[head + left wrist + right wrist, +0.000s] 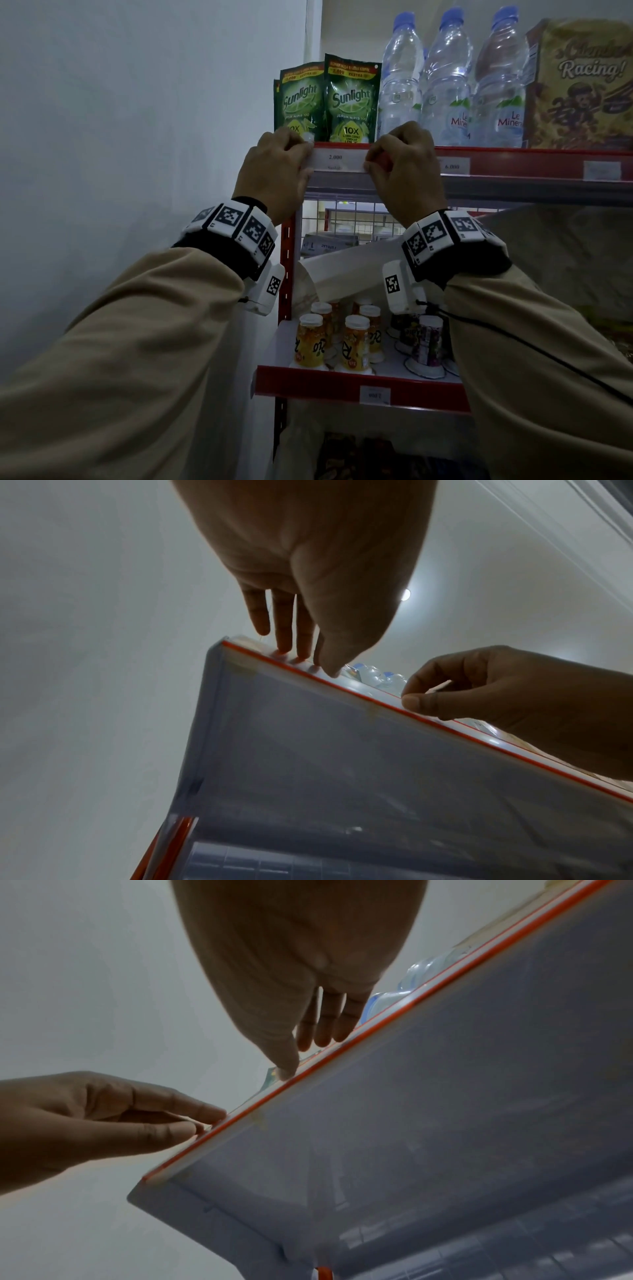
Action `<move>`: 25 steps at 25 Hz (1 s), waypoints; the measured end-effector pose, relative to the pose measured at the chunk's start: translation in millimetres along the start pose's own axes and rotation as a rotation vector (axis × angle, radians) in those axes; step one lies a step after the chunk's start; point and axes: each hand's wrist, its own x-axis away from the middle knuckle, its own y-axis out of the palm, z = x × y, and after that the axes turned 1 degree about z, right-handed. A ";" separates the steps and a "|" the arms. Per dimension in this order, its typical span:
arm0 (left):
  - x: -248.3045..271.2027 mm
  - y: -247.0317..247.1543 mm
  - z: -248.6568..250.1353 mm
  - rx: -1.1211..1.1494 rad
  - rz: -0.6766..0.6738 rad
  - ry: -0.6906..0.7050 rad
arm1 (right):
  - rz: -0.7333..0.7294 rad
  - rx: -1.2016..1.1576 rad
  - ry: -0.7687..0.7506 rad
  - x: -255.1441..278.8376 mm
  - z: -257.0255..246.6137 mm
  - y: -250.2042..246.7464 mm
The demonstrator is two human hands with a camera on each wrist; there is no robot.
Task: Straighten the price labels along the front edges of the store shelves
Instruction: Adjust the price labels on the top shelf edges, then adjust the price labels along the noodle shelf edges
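Note:
A white price label (337,160) marked 2.000 sits in the red front strip (513,161) of the top shelf, under the green Sunlight pouches (351,99). My left hand (301,157) pinches the label's left end and my right hand (371,161) pinches its right end. From below, the left wrist view has the left hand (308,656) with fingertips and thumb on the strip edge (363,693). In the right wrist view the right hand (301,1056) presses its thumb on the strip (342,1053). The label's ends are hidden under my fingers.
Further right on the same strip are a 6.000 label (452,167) and a blurred one (602,170). Water bottles (452,78) and a cereal box (582,85) stand above. The lower shelf holds small drink bottles (346,337) and a label (375,395). A wall (137,137) closes the left.

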 end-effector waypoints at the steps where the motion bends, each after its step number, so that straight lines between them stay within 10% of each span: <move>1: 8.0 1.6 3.0 -0.023 -0.021 -0.008 | 0.020 -0.011 -0.008 7.6 0.4 0.6; 9: 101.0 21.0 38.9 -0.049 -0.164 -0.111 | -0.169 -0.199 0.016 113.7 -3.8 11.6; 19: 265.9 49.7 66.3 -0.064 -0.670 -0.552 | -0.556 -0.167 0.147 269.0 -9.2 20.1; 25: 285.4 49.4 62.5 0.152 -0.592 -0.685 | -0.541 -0.118 0.216 294.6 -18.0 23.4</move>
